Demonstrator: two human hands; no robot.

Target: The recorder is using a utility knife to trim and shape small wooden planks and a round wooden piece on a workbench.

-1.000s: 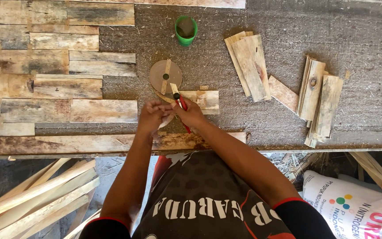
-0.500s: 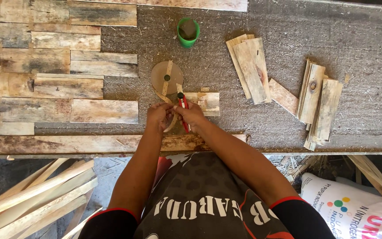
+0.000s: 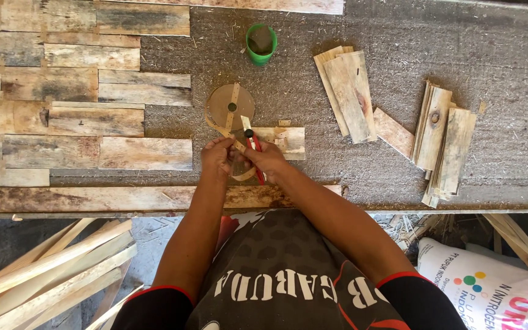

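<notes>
Both hands are working at the near edge of the bench. Right hand is gripping a red-handled cutter, fingers clenched round the handle, black tip pointing to 12 o'clock. Left hand is pinching a thin tan strip that is curling under both hands and running up toward the round wooden disc (disc is lying flat just at 12 o'clock of the hands, with a cross strip and a dark centre hole).

Step in hand, by my read: trimming or scoring the strip against the small pale wood block sitting at 2 o'clock of the hands. Blade contact is hidden by the fingers, cannot tell if it is cutting.

Next move is calling for a steady pinch on the strip and a short controlled stroke away from the left fingertips.

Green cup is standing at 12 o'clock, well apart. Slat stacks are lying at 2 o'clock.
</notes>
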